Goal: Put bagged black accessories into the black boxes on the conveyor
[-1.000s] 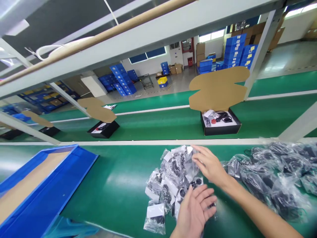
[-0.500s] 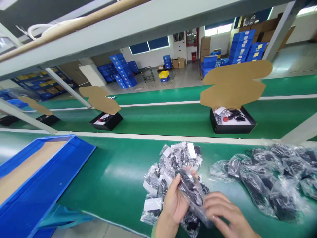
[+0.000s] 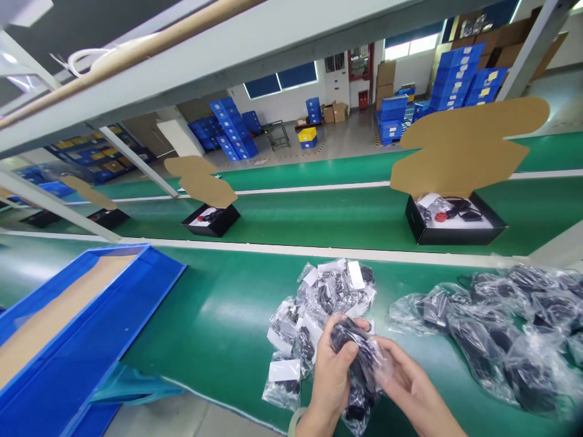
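Observation:
My left hand (image 3: 331,367) is closed around a clear plastic bag with a coiled black cable (image 3: 359,352) inside, its thumb lying across the top. From the right, my right hand (image 3: 403,373) grips the crumpled side of the same bag with its fingers. Under and behind both hands lies a pile of small clear bags (image 3: 334,285) holding black parts and white labels. To the right spreads a second heap of bagged black cables (image 3: 496,328), apart from my hands.
An open black box (image 3: 455,227) with a raised cardboard lid stands on the green conveyor (image 3: 314,221) ahead. Another open box (image 3: 212,221) is farther left. A blue bin (image 3: 150,279) sits at the bench's left. A grey shelf beam (image 3: 273,45) crosses overhead.
My left hand has closed more tightly around the bag. My right hand has moved up and inward along it, and the bag is now bunched together. The view has shifted slightly left.

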Demonstrator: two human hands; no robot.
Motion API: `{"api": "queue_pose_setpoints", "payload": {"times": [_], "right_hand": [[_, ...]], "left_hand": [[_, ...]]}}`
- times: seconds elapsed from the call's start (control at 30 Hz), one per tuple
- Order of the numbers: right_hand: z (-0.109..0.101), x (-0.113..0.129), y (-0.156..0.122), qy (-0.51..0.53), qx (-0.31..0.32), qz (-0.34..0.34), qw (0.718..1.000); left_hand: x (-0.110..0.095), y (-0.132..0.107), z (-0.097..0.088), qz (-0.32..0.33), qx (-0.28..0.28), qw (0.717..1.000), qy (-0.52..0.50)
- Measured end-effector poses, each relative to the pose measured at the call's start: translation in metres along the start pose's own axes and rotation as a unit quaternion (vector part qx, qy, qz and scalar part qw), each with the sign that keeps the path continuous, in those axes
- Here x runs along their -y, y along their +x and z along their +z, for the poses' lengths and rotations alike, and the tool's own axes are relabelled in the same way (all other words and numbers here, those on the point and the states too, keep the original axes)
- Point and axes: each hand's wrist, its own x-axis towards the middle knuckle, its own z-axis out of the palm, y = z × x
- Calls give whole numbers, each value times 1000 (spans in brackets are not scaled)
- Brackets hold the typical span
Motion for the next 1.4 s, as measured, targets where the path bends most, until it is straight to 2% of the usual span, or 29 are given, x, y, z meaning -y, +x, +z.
{"api": "queue_pose_setpoints", "payload": {"times": [0.07, 0.17, 0.27, 0.37, 0.5, 0.57, 0.67, 0.8, 0.93, 1.03, 1.17, 1.27, 1.4], "right_hand": [[0, -7, -1, -89, -5, -79, 993], [-2, -16, 0, -220, -26, -183, 958], [-4, -19, 1, -264, -37, -214, 940], [-8, -18, 3, -218, -43, -195, 955], [-14, -11, 5, -112, -14, -136, 984], [-15, -9, 3, -73, 1, -110, 991], [-12, -7, -2, -40, -6, -73, 997], [-6, -2, -5, -27, -28, -14, 999], [-8, 4, -2, -11, -38, -2, 999], [-13, 6, 0, -3, -21, 0, 1000], [-17, 4, 0, 9, 4, 9, 1000], [-16, 1, 0, 34, -22, 15, 999], [-15, -5, 0, 28, -30, 20, 999]], "left_hand": [[1, 0, 2, 4, -7, 1000, 12], [1, -2, 5, -14, -13, 999, 27], [-2, -4, 5, -21, -9, 999, 35], [-3, -6, 2, -15, 47, 999, 21], [-2, -8, -6, -56, 120, 991, -15], [-1, -9, -11, -71, 133, 989, 1], [-2, -11, -15, -65, 146, 981, 106], [-9, -13, -12, -58, 178, 959, 211], [-14, -16, -8, -81, 212, 954, 193], [-14, -17, -13, -109, 229, 955, 157], [-8, -17, -19, -111, 229, 960, 120], [-1, -16, -18, -80, 190, 974, 99], [7, -15, -15, -85, 153, 981, 80]]}}
